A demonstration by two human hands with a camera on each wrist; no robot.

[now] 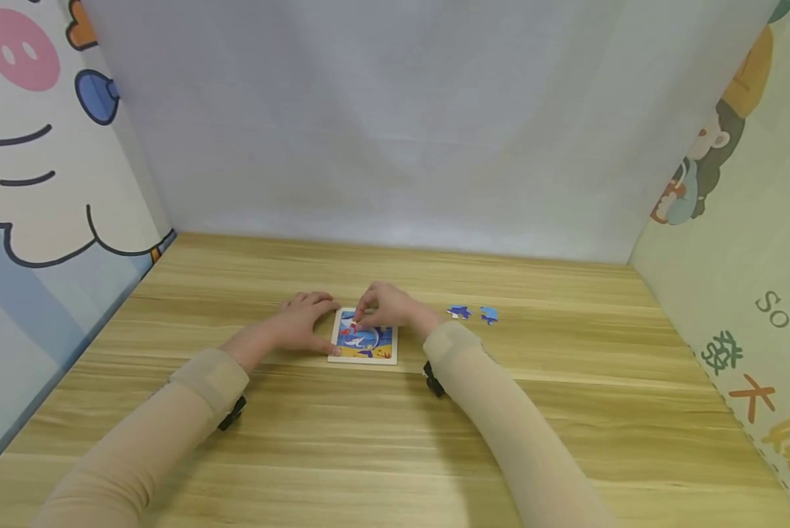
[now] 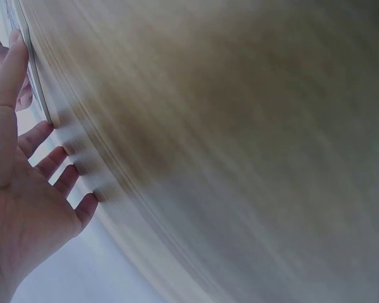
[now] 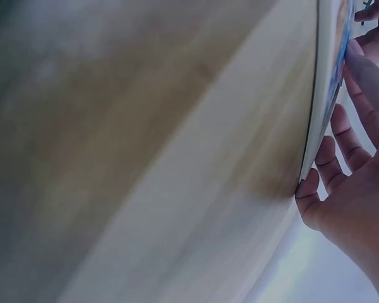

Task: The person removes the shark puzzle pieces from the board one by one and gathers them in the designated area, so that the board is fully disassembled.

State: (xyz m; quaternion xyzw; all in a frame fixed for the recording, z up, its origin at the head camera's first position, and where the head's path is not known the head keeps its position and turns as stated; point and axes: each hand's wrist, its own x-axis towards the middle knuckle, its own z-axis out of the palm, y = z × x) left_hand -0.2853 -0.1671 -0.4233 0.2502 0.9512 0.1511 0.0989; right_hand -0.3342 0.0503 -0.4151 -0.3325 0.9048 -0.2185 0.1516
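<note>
A small square puzzle board (image 1: 363, 360) with a blue sea picture lies flat on the table. The left hand (image 1: 302, 323) is spread at its left side, thumb on the lower left corner and index fingertip near the upper left one. In the left wrist view the other fingertips of the left hand (image 2: 31, 189) touch the tabletop. Above the board's upper part, the right hand (image 1: 389, 305) pinches a small red-and-white piece (image 1: 353, 325) between thumb and index finger, low over the picture. The right wrist view has the right hand (image 3: 357, 177) at the board's edge (image 3: 311, 136).
Two loose blue puzzle pieces, one (image 1: 459, 312) nearer the board and one (image 1: 489, 315) farther right, lie on the wooden table (image 1: 381, 440). A pale curtain (image 1: 395, 147) stands behind the table, with printed panels at the left (image 1: 45, 183) and right (image 1: 738, 279).
</note>
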